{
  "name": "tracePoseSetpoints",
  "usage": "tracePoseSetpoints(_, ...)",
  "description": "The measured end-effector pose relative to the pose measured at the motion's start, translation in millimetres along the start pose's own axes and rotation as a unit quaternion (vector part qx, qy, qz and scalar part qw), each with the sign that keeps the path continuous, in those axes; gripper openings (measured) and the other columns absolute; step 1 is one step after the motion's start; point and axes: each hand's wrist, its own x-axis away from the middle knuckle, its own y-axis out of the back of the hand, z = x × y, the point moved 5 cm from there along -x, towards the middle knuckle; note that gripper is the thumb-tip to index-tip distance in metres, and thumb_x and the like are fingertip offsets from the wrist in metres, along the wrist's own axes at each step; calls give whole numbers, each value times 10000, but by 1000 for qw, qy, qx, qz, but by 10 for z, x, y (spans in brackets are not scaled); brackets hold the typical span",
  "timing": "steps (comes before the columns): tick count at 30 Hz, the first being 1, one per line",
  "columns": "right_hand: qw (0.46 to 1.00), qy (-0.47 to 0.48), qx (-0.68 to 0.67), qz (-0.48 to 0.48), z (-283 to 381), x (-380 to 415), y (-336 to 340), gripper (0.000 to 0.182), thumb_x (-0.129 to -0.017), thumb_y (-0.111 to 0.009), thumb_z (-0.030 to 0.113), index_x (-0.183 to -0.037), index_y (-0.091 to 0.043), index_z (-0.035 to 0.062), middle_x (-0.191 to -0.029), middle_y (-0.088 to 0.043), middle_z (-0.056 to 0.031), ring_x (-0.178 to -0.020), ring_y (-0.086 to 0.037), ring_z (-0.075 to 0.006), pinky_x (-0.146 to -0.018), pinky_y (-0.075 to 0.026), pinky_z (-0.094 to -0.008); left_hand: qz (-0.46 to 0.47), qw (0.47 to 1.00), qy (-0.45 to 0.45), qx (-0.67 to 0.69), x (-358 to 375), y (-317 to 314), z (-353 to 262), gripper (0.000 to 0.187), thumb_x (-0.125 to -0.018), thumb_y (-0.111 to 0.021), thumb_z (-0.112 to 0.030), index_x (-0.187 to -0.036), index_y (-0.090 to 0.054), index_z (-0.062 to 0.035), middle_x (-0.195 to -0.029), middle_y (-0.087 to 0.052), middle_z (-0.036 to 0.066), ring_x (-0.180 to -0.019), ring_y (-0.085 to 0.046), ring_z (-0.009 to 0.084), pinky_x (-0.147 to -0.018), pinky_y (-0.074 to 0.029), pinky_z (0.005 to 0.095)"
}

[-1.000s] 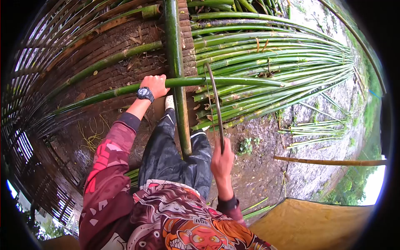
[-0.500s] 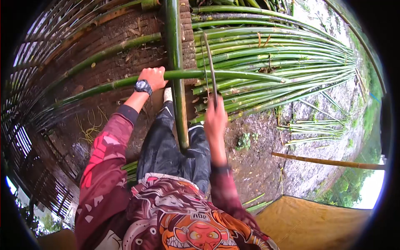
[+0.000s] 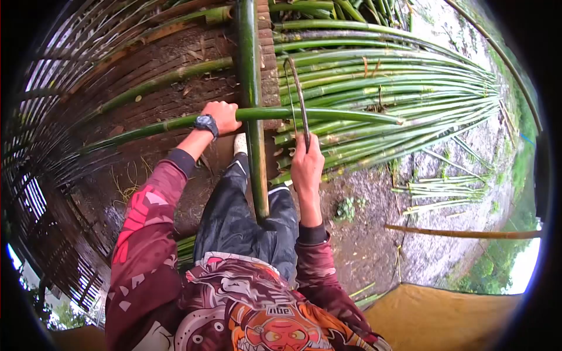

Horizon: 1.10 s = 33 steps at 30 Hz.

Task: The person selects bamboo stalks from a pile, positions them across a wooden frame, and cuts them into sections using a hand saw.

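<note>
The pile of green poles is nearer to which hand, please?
The right hand: it grips the saw at the edge of the pile. The left hand holds a single pole, across the thick pole from the pile.

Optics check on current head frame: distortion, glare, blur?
Head view: strong fisheye, black corners, green poles bowing toward the rim; white blowout at right edge; wet ground glaring; slatted wall dim; left hand and right hand fairly sharp; saw blade faint.

- I see one long green bamboo pole, jointed, lying crosswise over a thicker pole.
- Bow saw: curved frame, thin blade at the bamboo.
</note>
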Motion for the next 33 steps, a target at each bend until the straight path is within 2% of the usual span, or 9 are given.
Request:
tracePoseSetpoints(1, 1000, -21, 0, 9, -72, 89, 23, 246, -1067, -530, 252, -1089, -603, 17, -786, -619, -252, -677, -605, -440, -630, -472, -469, 27, 1000, 8, 11, 118, -137, -23, 370, -779, -746, -393, -949, -686, -70, -851, -742, 174, -833, -723, 374, -741, -576, 498)
tracePoseSetpoints(3, 1000, -19, 4, 4, -126, 167, 47, 206, -1066, -532, 227, -1101, -601, 36, -760, -636, -225, -666, -640, -413, -602, -480, -461, -244, 970, -11, -13, 349, 14, -144, 385, -720, -800, -295, -1010, -636, -101, -959, -694, 99, -956, -651, 315, -816, -522, 481)
tracePoseSetpoints(13, 997, 60, -27, -31, -420, 289, -62, 172, -1072, -524, 183, -1072, -603, 30, -726, -598, -136, -613, -585, -280, -586, -452, -400, -72, 997, 10, -13, 195, -280, 89, 339, -838, -702, -413, -917, -658, -86, -803, -739, 180, -762, -742, 366, -677, -596, 498)
tracePoseSetpoints(20, 996, -52, 63, 48, -34, 1220, 645, 236, -1062, -495, 153, -1254, -589, 50, -859, -668, -252, -788, -671, -471, -631, -504, -507, -81, 997, 11, -9, 198, -286, 87, 324, -834, -711, -403, -920, -640, -98, -816, -734, 150, -780, -737, 349, -684, -595, 488)
tracePoseSetpoints(22, 972, 131, 193, 0, -31, 703, 277, 199, -1059, -492, 172, -1091, -603, 10, -846, -609, -234, -730, -587, -421, -642, -471, -434, -108, 994, -6, -23, 228, -339, 85, 344, -805, -763, -393, -934, -621, -107, -818, -724, 131, -788, -733, 346, -687, -591, 490)
tracePoseSetpoints(27, 999, -44, 21, 17, 11, 115, 59, 228, -1066, -515, 217, -1063, -598, 5, -797, -606, -232, -690, -606, -382, -637, -468, -444, -61, 998, 1, 9, 282, -278, 46, 364, -784, -760, -417, -927, -653, -99, -843, -741, 172, -812, -733, 377, -738, -592, 516)
tracePoseSetpoints(29, 1000, 20, -1, -24, -286, 267, -3, 217, -1076, -515, 211, -1097, -622, 24, -772, -640, -167, -639, -600, -297, -609, -471, -400, -15, 1000, 12, 17, 163, -175, 83, 337, -788, -735, -404, -915, -696, -94, -857, -744, 193, -842, -732, 394, -767, -594, 521)
tracePoseSetpoints(31, 995, 91, -24, -38, -583, 354, -137, 159, -1058, -559, 176, -1127, -620, 47, -779, -668, -183, -701, -682, -392, -606, -509, -420, 37, 997, 12, 67, 109, -48, 82, 352, -761, -711, -388, -913, -758, -74, -906, -740, 239, -892, -722, 424, -854, -586, 519)
tracePoseSetpoints(33, 992, 110, -34, -49, -747, 350, -234, 141, -1052, -569, 158, -1133, -623, 56, -808, -674, -159, -709, -691, -346, -620, -520, -392, 108, 991, 5, 82, 27, -48, 127, 362, -749, -697, -379, -921, -770, -69, -922, -740, 242, -905, -719, 423, -873, -585, 506)
